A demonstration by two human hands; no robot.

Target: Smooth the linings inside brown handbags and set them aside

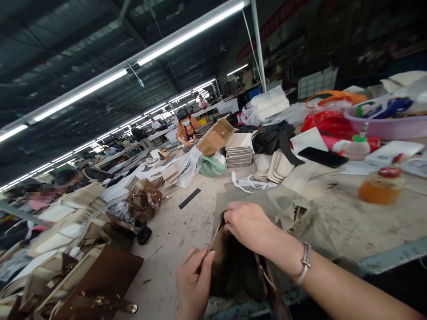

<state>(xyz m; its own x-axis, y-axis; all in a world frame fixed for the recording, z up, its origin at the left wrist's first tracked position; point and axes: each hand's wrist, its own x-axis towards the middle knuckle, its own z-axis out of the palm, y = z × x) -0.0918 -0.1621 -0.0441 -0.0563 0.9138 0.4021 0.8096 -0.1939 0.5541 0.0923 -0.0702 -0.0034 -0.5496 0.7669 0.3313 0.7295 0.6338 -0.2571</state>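
Note:
A dark brown bag (233, 266) lies at the near edge of the table, its mouth spread so the dark inside shows. My left hand (195, 278) pinches the left side of its rim between thumb and fingers. Farther along the same rim, my right hand (248, 222) grips the top corner, fingers curled over the edge; a silver bracelet (305, 264) circles that wrist. Beneath and behind the bag spreads a grey-green cloth (300, 218), creased on its right. The bag's lower part is hidden by my right forearm and the frame's bottom edge.
Brown bags with metal clasps (100, 289) crowd the left side. Stacked beige panels (238, 151), a cardboard box (215, 135), a black phone (323, 157), an orange glue jar (382, 186) and a purple basin (387, 126) stand behind. A dark strip (189, 198) lies mid-table. A co-worker (187, 129) sits farther back.

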